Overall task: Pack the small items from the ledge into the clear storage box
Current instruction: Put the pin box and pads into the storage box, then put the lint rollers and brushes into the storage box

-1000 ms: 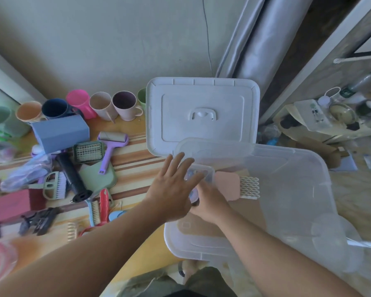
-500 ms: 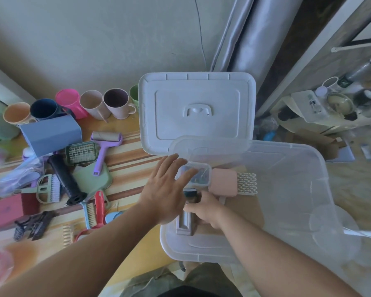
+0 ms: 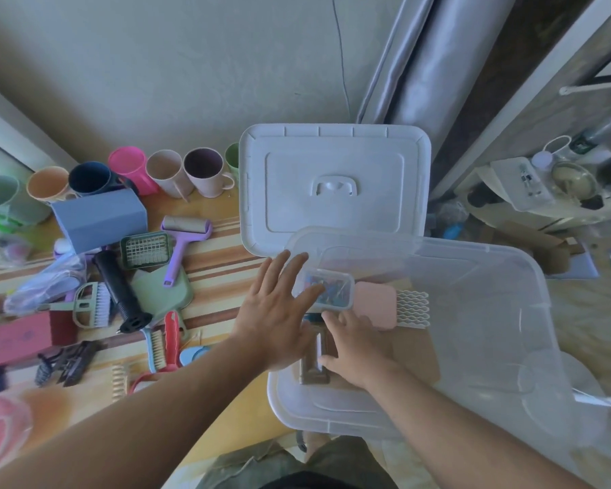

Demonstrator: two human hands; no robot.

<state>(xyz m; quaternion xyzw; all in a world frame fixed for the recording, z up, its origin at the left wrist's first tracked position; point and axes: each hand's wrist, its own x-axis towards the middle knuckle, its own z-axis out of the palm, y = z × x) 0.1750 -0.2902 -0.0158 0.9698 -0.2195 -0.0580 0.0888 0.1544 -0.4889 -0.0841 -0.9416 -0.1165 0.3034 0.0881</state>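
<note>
- Head view shows us early in the packing: the clear storage box [image 3: 473, 347] at lower right already has a small clear case [image 3: 328, 289], a pink scraper [image 3: 376, 305] and a brownish tube [image 3: 313, 361] inside it.
- Our right hand [image 3: 358, 347] rests on the tube with fingers bent over it; our left hand [image 3: 279, 319] is spread flat, holding nothing, above the box's left rim.
- Much remains on the ledge [image 3: 212, 262] at left: the mugs [image 3: 205, 171], lint roller [image 3: 184, 238], brushes [image 3: 92, 305] and blue box [image 3: 99, 218].
- We judge the box's right half has free room; the white lid [image 3: 332, 185] leans behind the far rim.
</note>
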